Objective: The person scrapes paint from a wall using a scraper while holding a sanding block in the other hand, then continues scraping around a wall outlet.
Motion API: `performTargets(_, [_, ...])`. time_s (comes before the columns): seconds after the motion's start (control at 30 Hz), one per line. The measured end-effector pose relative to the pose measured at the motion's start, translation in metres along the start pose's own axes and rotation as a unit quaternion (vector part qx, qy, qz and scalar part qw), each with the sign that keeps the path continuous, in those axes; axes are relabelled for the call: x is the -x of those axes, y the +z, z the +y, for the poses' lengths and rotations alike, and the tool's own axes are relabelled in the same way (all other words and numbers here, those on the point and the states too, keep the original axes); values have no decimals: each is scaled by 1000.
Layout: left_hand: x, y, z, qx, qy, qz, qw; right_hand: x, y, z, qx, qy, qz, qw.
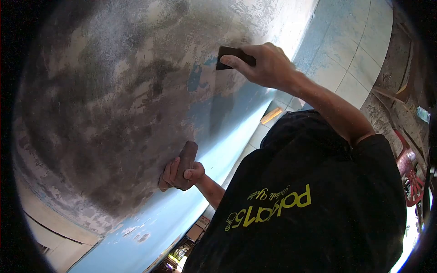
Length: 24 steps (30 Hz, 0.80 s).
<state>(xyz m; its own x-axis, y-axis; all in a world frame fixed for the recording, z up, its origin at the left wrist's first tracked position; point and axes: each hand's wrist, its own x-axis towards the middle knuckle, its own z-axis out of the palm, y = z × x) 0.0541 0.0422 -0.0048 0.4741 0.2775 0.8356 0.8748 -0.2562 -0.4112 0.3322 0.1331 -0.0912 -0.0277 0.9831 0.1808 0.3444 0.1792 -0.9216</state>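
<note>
A wall (114, 100) with mottled grey and brown patches and worn light-blue paint fills the left and middle of the view. My right hand (268, 66), at the upper middle, grips a dark, flat rectangular piece (223, 58) over a patch of blue paint. Lower down, my left hand (182, 175) has its fingers wrapped round a brownish block (188, 157) close to the wall. Whether the block touches the surface, I cannot tell.
Pale floor tiles (348, 50) lie at the upper right, with a small yellowish object (271, 115) near the wall's foot. A red plastic chair (412, 175) stands at the right edge, below a clear bottle (423, 114). Cardboard boxes (195, 232) are at the bottom.
</note>
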Motion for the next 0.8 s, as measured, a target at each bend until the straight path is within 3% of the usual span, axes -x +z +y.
performTargets(0.17, [5,-1,-4,2,13,1,1000,-2,-10,-4,60,-33,6,998])
performTargets(0.27, [2,0,-2,12,-2,-1,1000,2,4,-3,-24,3,0,1000])
performTargets(0.37, [-3,0,1,2,12,-2,1000,8,24,-5,-195,66,13,979])
performTargets(0.5, [0,-2,-2,15,23,-13,1000,10,29,-10,-226,59,36,972])
performTargets(0.6, [1,-2,-1,15,19,-18,1000,7,15,-9,-169,62,7,984])
performTargets(0.67, [-2,-2,1,14,9,-16,1000,2,3,-10,-29,30,-7,999])
performTargets(0.73, [-4,-1,0,15,19,-5,1000,-2,-7,-10,8,24,-23,999])
performTargets(0.8, [-2,-1,-2,16,22,-8,1000,-4,-8,-6,82,-89,80,989])
